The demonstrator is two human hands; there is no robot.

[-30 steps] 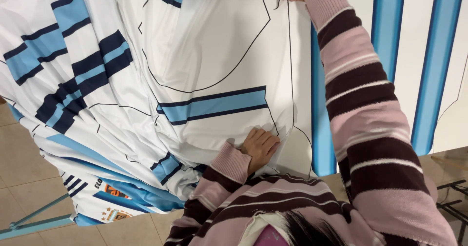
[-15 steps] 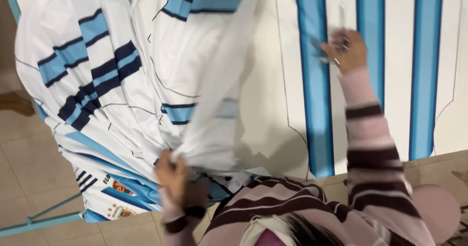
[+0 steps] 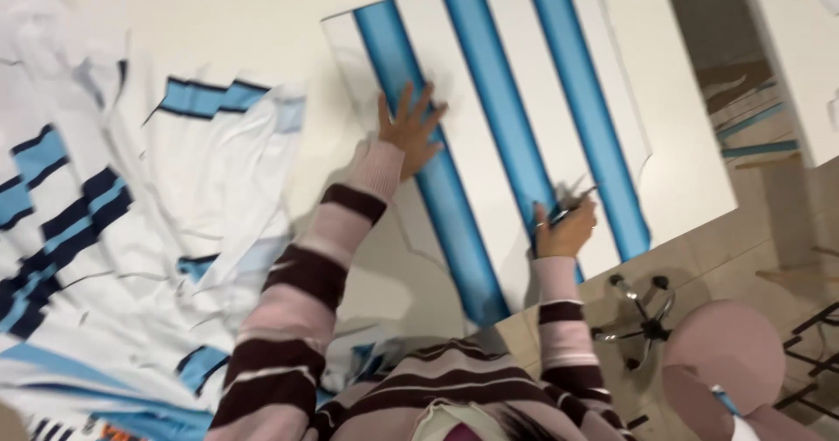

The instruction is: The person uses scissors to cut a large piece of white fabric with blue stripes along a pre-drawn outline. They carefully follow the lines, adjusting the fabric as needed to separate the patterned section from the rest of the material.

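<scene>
A white fabric panel with vertical blue stripes (image 3: 516, 100) lies flat on the white table (image 3: 218, 21). My left hand (image 3: 409, 129) rests on it with fingers spread, pressing on a blue stripe. My right hand (image 3: 566, 229) is at the panel's near edge, closed around a thin dark tool, perhaps scissors or a pen (image 3: 572, 205); blur hides which. Both sleeves are pink with dark brown stripes.
A heap of white cut fabric pieces with blue and navy bands (image 3: 114, 257) covers the table's left side and hangs over its edge. A pink swivel chair (image 3: 725, 354) stands on the tiled floor at lower right. Another white table (image 3: 786, 56) is at the far right.
The view swung right. My left hand let go of the white pieces on the left and moved onto the striped panel. My right hand came down to the panel's near edge.
</scene>
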